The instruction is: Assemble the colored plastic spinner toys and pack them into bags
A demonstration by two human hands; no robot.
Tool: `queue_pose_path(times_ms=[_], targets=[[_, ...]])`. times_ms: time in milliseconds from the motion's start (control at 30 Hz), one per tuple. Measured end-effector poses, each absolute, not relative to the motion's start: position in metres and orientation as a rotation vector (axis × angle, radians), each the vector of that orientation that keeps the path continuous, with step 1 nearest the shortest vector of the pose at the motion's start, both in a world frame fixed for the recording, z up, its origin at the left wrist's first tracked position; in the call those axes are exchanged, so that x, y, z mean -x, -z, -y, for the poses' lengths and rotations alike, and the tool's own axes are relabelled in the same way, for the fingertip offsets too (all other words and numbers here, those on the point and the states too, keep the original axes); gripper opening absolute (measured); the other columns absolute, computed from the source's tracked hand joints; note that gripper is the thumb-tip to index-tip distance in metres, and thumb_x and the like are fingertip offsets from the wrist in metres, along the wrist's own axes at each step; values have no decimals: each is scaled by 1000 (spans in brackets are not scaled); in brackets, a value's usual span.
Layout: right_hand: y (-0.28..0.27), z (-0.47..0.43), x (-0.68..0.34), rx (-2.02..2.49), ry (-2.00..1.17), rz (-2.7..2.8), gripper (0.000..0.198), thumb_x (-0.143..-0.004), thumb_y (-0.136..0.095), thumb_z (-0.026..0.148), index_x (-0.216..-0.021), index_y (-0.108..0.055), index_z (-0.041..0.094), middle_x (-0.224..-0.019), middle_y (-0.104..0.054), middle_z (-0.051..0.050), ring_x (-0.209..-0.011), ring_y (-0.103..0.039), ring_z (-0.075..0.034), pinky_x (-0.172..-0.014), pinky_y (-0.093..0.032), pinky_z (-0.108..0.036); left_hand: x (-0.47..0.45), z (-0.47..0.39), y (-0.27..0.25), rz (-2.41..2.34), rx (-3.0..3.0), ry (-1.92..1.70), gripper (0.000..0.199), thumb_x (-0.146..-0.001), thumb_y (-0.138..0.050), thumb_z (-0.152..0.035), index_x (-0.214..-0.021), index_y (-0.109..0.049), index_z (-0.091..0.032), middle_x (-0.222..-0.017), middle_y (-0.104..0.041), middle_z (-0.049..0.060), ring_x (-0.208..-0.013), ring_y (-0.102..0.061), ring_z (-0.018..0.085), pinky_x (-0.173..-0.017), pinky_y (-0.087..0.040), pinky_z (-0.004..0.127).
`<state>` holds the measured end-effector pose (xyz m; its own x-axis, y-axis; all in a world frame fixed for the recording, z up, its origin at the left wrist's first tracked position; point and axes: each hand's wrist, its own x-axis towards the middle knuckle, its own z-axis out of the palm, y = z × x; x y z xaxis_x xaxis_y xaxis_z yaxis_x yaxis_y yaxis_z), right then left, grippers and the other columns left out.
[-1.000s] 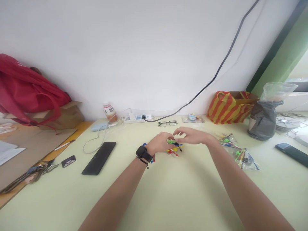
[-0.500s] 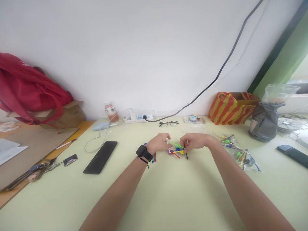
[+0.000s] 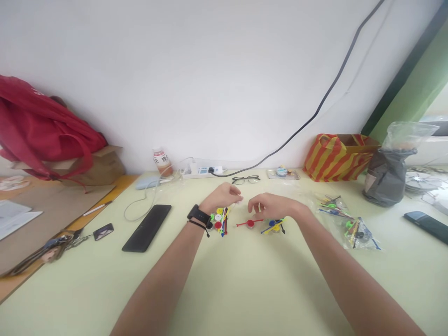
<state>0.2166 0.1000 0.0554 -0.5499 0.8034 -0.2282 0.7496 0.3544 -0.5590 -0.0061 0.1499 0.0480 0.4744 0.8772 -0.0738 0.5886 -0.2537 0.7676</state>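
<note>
My left hand point(image 3: 223, 197) is pinched shut at the fingertips; something small and pale shows there, too blurred to name. Below its wrist lies a group of small plastic discs point(image 3: 218, 218) in red, white and green, with coloured arrow pieces point(image 3: 225, 224) alongside. Loosely bent and slightly apart, the fingers of my right hand point(image 3: 271, 205) hover by a red arrow spinner point(image 3: 250, 224) on the table, with nothing visible between them. Under that palm sit blue and yellow arrow spinners point(image 3: 273, 227) with a black arrow, partly hidden by the hand.
Clear bags of coloured arrow parts point(image 3: 360, 233) lie to the right. Eyeglasses point(image 3: 246, 179), a power strip point(image 3: 203, 171) and a small tray point(image 3: 283, 174) line the wall. A black pad point(image 3: 147, 228) and keys point(image 3: 66, 240) are on the left, a phone point(image 3: 427, 226) far right.
My left hand has lifted and drawn back to the left, uncovering the discs. My right hand has shifted left off the black arrow, and the red arrow spinner now lies apart from the others.
</note>
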Motion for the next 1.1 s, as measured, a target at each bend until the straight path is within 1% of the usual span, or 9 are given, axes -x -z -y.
queue_pose_path(times_ms=[100, 200, 267, 400, 533, 700, 800, 900, 1100], targets=[[-47, -97, -202, 1373, -1121, 2581, 14, -76, -71, 22, -89, -76, 24, -89, -74, -2, -72, -65, -17, -60, -45, -25, 19, -156, -56, -1191, -1895, -526, 28, -76, -74, -41, -79, -79, -14, -85, -78, 9, -85, -70, 22, -72, -52, 29], [-48, -96, -207, 1380, -1154, 2617, 11, -71, -74, 17, -80, -76, 22, -80, -73, -1, -66, -63, -16, -56, -43, -25, 25, -158, -59, -1148, -1834, -544, 32, -74, -77, -46, -79, -78, -14, -82, -76, 8, -77, -67, 19, -68, -52, 28], [-53, -95, -213, 1389, -1079, 2603, 14, -69, -75, 16, -81, -77, 22, -80, -72, -1, -65, -62, -16, -56, -43, -25, 24, -157, -60, -1111, -1783, -547, 36, -73, -81, -49, -81, -77, -14, -83, -76, 8, -72, -66, 16, -67, -53, 27], [-63, -95, -209, 1285, -935, 2230, 18, -84, -70, 29, -100, -72, 22, -87, -72, -3, -74, -66, -18, -63, -49, -27, 16, -149, -67, -1025, -1674, -621, 40, -70, -86, -52, -85, -77, -16, -85, -75, 7, -69, -66, 14, -69, -57, 29], [-66, -95, -191, 1207, -1067, 1805, 21, -93, -64, 40, -96, -67, 19, -82, -70, -4, -71, -65, -16, -62, -51, -26, 10, -138, -82, -777, -1720, -632, 35, -83, -76, -50, -87, -80, -16, -93, -78, 9, -91, -72, 20, -89, -58, 33], [-66, -96, -183, 1129, -1127, 1568, 21, -88, -69, 39, -89, -66, 18, -77, -69, -3, -63, -61, -13, -62, -52, -27, 12, -133, -94, -873, -1881, -746, 33, -81, -79, -45, -96, -80, -16, -94, -79, 9, -84, -72, 20, -79, -59, 33], [-69, -95, -184, 1032, -1247, 1464, 22, -85, -70, 39, -95, -67, 19, -81, -71, -3, -69, -65, -14, -71, -55, -30, 11, -132, -95, -920, -1903, -879, 36, -79, -82, -47, -93, -77, -14, -89, -77, 9, -81, -73, 21, -77, -59, 32], [-70, -95, -185, 966, -1345, 1407, 21, -81, -70, 38, -91, -66, 19, -85, -71, -4, -74, -66, -15, -78, -56, -31, 9, -129, -99, -897, -1947, -882, 37, -82, -79, -49, -94, -77, -14, -88, -77, 9, -80, -74, 21, -77, -60, 33], [-63, -99, -186, 1003, -1402, 1323, 19, -71, -69, 29, -87, -61, 21, -80, -71, -3, -68, -65, -14, -71, -54, -29, 11, -124, -102, -886, -2110, -750, 25, -86, -73, -37, -101, -79, -17, -99, -79, 8, -86, -74, 20, -80, -60, 30]])
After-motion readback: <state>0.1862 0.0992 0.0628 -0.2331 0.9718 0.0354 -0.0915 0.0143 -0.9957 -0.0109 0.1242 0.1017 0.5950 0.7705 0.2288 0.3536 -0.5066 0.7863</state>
